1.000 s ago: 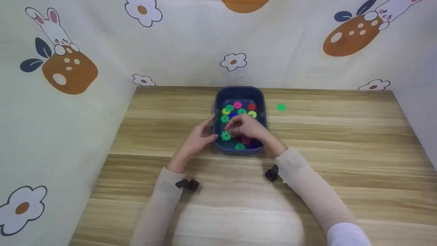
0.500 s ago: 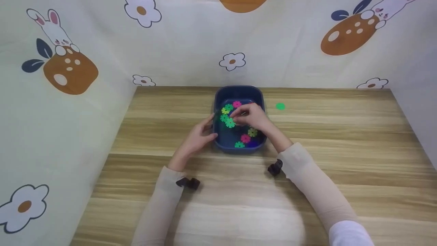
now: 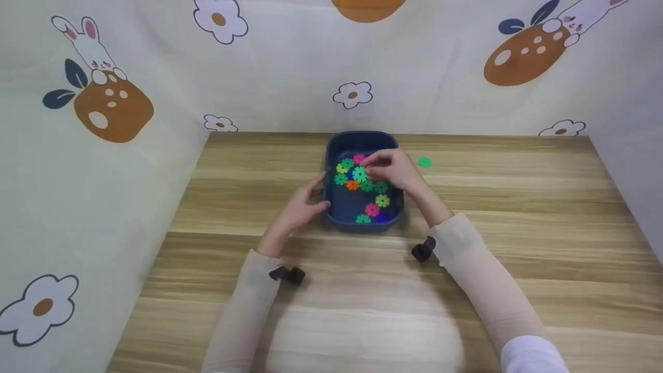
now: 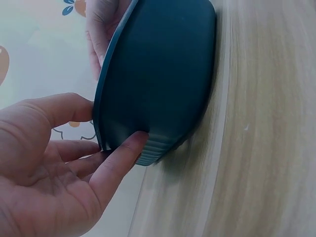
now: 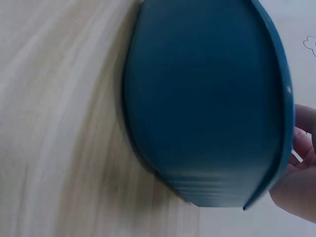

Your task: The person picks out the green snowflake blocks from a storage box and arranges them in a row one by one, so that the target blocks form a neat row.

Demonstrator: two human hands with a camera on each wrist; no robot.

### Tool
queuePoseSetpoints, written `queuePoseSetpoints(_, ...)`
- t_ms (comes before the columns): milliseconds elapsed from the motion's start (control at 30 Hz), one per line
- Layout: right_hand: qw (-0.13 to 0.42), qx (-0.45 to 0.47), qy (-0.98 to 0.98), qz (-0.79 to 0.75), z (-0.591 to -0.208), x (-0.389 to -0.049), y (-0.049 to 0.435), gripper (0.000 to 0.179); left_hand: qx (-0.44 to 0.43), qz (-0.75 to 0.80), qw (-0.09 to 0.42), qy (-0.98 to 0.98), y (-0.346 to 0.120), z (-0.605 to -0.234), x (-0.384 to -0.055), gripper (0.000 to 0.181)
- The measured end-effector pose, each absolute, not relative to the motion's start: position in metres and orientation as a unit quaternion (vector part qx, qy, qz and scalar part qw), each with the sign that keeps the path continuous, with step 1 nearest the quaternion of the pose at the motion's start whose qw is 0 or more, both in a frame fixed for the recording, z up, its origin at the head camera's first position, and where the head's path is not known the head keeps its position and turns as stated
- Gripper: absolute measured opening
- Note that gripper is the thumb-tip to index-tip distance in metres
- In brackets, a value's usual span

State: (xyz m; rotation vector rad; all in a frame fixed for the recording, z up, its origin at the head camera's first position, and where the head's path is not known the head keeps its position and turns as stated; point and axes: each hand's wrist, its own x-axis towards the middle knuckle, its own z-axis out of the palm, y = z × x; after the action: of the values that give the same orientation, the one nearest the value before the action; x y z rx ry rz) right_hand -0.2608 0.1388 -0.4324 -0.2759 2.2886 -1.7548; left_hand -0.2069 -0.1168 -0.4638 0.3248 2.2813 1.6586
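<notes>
A dark blue plastic bin (image 3: 362, 227) stands on the table with several notched plastic discs in it, such as an orange disc (image 3: 352, 185) and a pink disc (image 3: 372, 210). Over its middle, my right hand (image 3: 396, 168) pinches a green notched disc (image 3: 359, 174) between thumb and fingers. My left hand (image 3: 303, 207) touches the bin's left side with extended fingers. In the left wrist view, its fingertips (image 4: 136, 140) rest against the outer wall. The right wrist view shows mostly the bin's near wall (image 5: 207, 98), with part of the right hand at the edge and the held disc hidden.
A lone green disc (image 3: 424, 162) lies on the wooden table (image 3: 518, 217) to the right of the bin. A cloth (image 3: 279, 67) printed with rabbits and flowers hangs behind and at both sides.
My right hand has moved away from me and slightly right above the bin, carrying the green disc. The orange disc and others beneath it now show. My left hand has stayed put.
</notes>
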Motion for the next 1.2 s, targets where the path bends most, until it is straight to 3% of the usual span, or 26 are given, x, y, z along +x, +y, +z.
queuePoseSetpoints(1200, 0.035, -0.032, 0.725, -0.687, -0.427, -0.275, 0.223, 0.033, 0.131, 0.586, 0.155, 0.785, -0.120, -0.466, -0.209, 0.072)
